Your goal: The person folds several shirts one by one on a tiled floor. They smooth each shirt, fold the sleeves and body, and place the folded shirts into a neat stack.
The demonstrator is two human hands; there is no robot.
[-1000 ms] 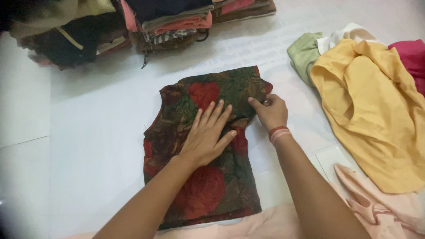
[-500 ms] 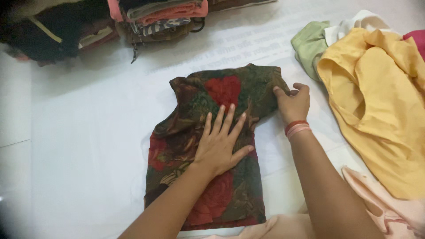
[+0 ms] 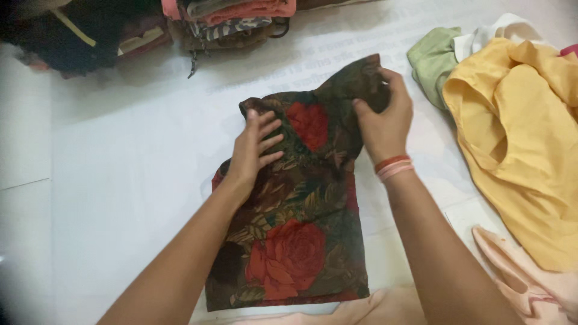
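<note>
White floor sheet (image 3: 120, 180) carries all items. Dark floral garment (image 3: 295, 241) lies flat at its centre. Yellow cloth (image 3: 518, 150) heaps to the garment's right, green cloth (image 3: 430, 60) just above that. Folded clothes stack (image 3: 235, 24) sits beyond the garment. Right hand (image 3: 385, 120) pinches the garment's raised upper-right corner, fingers closed on fabric. Left hand (image 3: 256, 147) presses the garment's upper left, fingers spread, gripping nothing.

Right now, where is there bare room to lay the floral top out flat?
Bare white sheet lies left of the floral top, below the folded stack. A thin strip shows between the right hand and the yellow garment. The right side and near edge are crowded with clothes.
</note>
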